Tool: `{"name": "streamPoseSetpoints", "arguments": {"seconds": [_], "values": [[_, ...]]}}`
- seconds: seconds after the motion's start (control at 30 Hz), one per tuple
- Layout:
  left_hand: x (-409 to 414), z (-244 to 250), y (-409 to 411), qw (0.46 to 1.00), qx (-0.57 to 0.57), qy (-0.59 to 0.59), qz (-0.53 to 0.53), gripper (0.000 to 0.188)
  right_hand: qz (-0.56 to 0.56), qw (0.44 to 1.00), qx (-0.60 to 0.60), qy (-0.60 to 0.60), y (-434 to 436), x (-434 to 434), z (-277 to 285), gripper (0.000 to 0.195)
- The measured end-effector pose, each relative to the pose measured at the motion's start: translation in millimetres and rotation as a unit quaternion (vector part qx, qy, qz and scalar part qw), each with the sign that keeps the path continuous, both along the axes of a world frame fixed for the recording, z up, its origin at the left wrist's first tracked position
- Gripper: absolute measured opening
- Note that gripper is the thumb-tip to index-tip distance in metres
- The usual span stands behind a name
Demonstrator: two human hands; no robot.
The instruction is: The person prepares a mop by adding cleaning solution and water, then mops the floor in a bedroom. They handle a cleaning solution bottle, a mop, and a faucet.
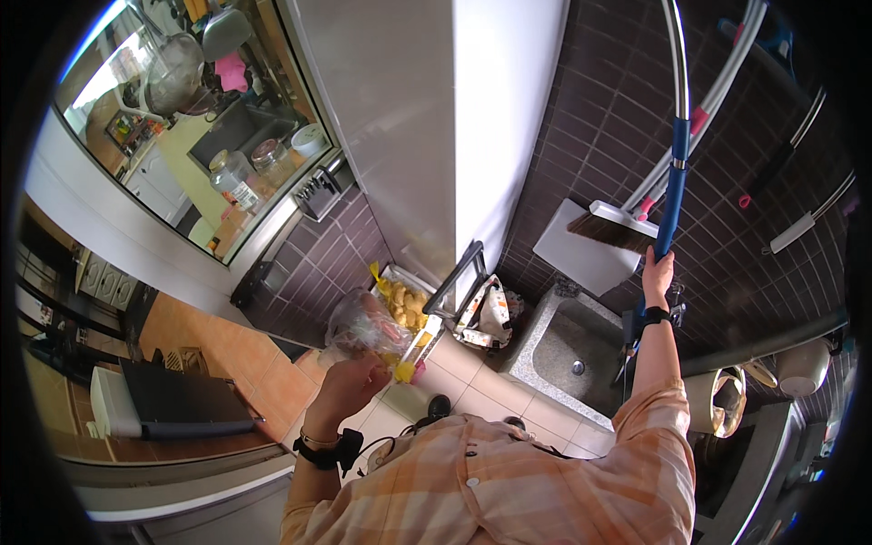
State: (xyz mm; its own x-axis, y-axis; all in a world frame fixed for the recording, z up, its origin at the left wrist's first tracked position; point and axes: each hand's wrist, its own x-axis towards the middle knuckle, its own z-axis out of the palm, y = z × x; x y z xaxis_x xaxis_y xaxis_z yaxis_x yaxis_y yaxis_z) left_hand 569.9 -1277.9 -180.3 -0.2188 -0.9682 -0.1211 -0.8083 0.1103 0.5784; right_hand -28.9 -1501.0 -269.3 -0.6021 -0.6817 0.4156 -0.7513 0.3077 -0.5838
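My right hand (658, 274) is wrapped around a blue and chrome pole (677, 178) standing beside the dark tiled wall. Just left of it, a broom head (613, 228) with brown bristles hangs in front of a white panel (555, 246). My left hand (349, 390) is raised with its fingers curled in. Against that hand's far side is a crumpled clear plastic bag (361, 320) with something reddish inside; whether the fingers grip it is hidden. Beyond the bag, yellow netting holds what look like potatoes (407, 304) in a white container (429, 334).
A speckled stone sink (528, 351) stands low at right. Near the white column is a dark folding frame (470, 272) above a patterned cloth bag (487, 317). Several glass jars (231, 178) show behind the window at left. A white bucket (708, 402) hangs at right.
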Motion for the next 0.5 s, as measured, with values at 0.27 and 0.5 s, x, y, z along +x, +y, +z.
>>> {"name": "streamPoseSetpoints", "arguments": {"seconds": [0.27,0.5], "values": [[-126.4,36.1,2.0,0.99,-0.085,0.105,-0.044,0.017,0.135,0.989,-0.06,-0.014,56.8,21.4,10.6,0.035],[-225.9,97.6,-12.0,0.921,-0.139,0.361,-0.041,0.057,0.302,0.948,-0.014,-0.098,151.8,42.4,3.2,0.036]]}}
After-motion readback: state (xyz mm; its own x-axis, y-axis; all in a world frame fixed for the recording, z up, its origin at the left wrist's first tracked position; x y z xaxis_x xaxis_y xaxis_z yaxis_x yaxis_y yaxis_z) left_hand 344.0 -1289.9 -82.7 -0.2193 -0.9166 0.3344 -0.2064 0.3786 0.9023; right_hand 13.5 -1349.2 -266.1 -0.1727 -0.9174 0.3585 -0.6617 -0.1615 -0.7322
